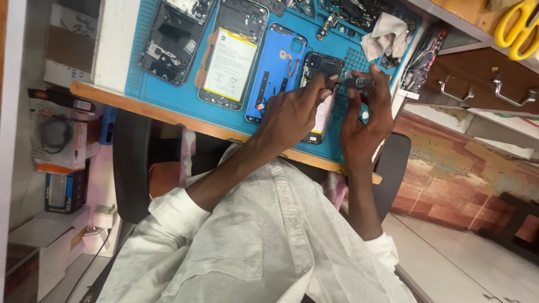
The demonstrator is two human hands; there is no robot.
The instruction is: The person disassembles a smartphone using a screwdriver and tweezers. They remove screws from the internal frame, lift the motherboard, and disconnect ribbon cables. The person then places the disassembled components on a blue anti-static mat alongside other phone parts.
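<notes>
Working a screw, by the look of it, on the opened phone (pixel 322 115) at the blue mat's (pixel 185 95) near edge. The right hand (pixel 365 120) pinches a precision screwdriver (pixel 359 82). The left hand (pixel 292 115) curls its fingertips at the tip; whether it grips anything I cannot tell. A blue back cover (pixel 278 64) lies at 9 o'clock and a cloth (pixel 384 33) at 1. Next calls for a seated tip.

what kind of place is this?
Likely a phone repair bench: opened phones lie on a blue work mat, the right hand holds a small screwdriver over one, and scissors hang nearby.
</notes>
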